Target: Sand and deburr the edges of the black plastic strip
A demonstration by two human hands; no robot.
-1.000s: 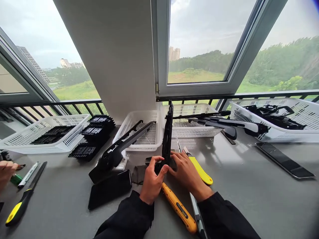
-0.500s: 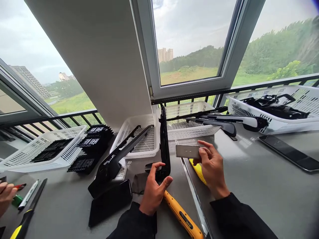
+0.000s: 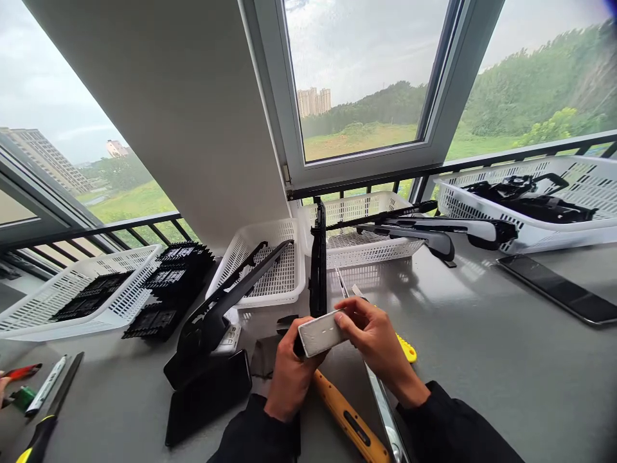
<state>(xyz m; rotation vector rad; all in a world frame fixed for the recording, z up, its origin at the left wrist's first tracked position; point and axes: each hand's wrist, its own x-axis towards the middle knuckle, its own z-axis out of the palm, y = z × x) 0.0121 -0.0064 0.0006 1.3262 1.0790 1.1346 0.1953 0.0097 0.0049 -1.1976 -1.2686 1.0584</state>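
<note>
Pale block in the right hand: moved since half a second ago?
Yes: the pale block has shifted left and nearer the person, judged against the orange handle on the table.

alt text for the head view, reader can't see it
The right hand holds a pale rectangular block in front of the left hand, near a long black part. An orange tool lies on the gray table; white baskets stand behind, by windows.
</note>
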